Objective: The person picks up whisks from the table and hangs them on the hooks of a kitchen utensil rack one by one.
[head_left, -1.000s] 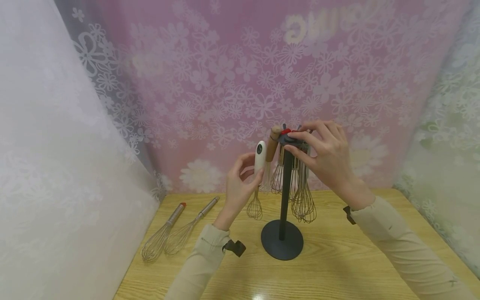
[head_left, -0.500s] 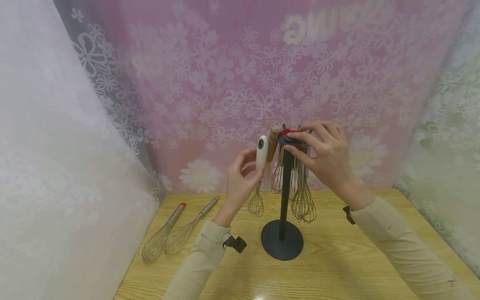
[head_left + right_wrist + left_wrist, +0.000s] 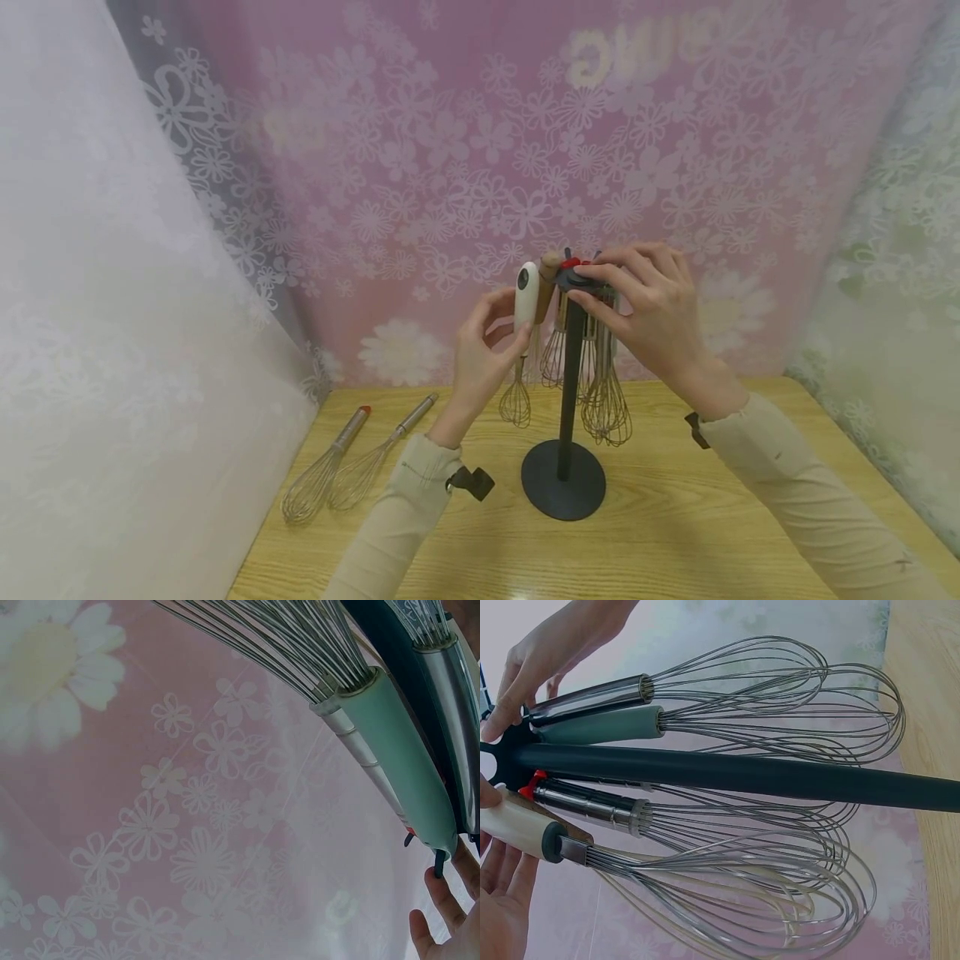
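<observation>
My left hand grips a whisk by its white handle, wires hanging down. The whisk is close beside a black upright whisk stand; whether it touches a hook cannot be told. My right hand holds the top of that stand between thumb and fingers. Several whisks hang around the stand. One has a brown wooden handle, another a green handle, and one a metal handle with a red end. The white handle's top is partly hidden by my fingers in the left wrist view.
On the left of the wooden table lie two metal whisks, a red-tipped whisk and a slimmer whisk. The round black base stands on the table. Floral cloth rises behind and at both sides.
My left hand has raised the white-handled whisk slightly and moved it right, nearer the stand's top. The right hand stays at the stand's top.
</observation>
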